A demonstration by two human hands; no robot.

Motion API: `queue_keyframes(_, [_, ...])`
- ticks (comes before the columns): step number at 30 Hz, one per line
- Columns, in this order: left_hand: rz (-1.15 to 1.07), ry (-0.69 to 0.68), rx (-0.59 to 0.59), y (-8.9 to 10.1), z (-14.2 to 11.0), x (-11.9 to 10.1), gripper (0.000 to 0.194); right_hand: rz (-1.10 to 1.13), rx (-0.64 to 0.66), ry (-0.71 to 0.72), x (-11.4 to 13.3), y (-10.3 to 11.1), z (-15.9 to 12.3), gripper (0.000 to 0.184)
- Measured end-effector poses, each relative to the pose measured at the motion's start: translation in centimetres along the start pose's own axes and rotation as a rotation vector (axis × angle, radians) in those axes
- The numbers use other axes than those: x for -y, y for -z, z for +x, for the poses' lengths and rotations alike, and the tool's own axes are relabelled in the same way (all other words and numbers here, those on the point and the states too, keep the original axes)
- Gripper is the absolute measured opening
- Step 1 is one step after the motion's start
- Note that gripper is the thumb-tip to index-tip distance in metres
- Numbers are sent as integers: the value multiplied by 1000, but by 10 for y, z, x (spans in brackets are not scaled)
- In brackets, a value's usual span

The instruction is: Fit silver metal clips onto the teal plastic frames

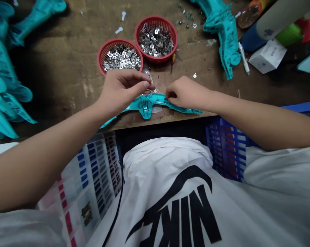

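A curved turquoise plastic part [145,109] lies at the front edge of the wooden table, its ribbed side up. My left hand [120,90] hovers over its left half, thumb and fingertips pinched; whatever is between them is too small to make out. On the right half, my right hand [187,92] presses curled fingertips against the part, and what they pinch is hidden. Just behind my left hand stands a red basket [100,56] of shiny metal clips. A second red basket [156,59], with darker metal clips, touches it on the right.
More turquoise parts [6,68] are piled at left, others [223,37] at back right. A small screwdriver [173,59], a white pen [243,58], a white box [269,55] and loose clips lie about. Plastic crates [225,147] flank my lap below the table edge.
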State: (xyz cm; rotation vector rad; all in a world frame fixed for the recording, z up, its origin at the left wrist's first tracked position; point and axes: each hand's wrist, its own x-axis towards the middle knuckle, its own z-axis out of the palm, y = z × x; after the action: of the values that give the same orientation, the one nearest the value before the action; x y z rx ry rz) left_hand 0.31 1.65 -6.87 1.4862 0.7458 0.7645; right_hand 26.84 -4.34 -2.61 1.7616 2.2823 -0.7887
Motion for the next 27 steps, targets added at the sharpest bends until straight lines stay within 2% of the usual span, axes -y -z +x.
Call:
queue_keyframes(2, [53, 5, -13, 0, 0, 1, 35, -3, -17, -12, -1, -1, 1, 38])
queue_keyframes(4, [203, -14, 3, 3, -1, 0, 32, 6, -46, -30, -4, -1, 2, 35])
queue_keyframes(7, [530, -117, 107, 12, 0, -4, 30, 32, -81, -41, -8, -1, 3, 30])
queue_keyframes(10, [801, -262, 248, 19, 2, -2, 37, 31, -65, -28, -10, -1, 4, 27])
queue_keyframes(13, [926, -330, 390, 20, 4, 8, 43, -4, -24, -8, -7, 1, 3, 25])
queue_keyframes(16, [1021, -338, 452, 15, 5, 20, 43, -31, 6, 15, -2, 1, 3, 23])
queue_keyframes(20, [1103, -300, 454, 5, 3, 32, 45, -51, 36, 50, 6, -1, 3, 25])
queue_keyframes(27, [1025, -281, 327, 3, 0, 40, 38, -42, 56, 83, 10, -2, 2, 24])
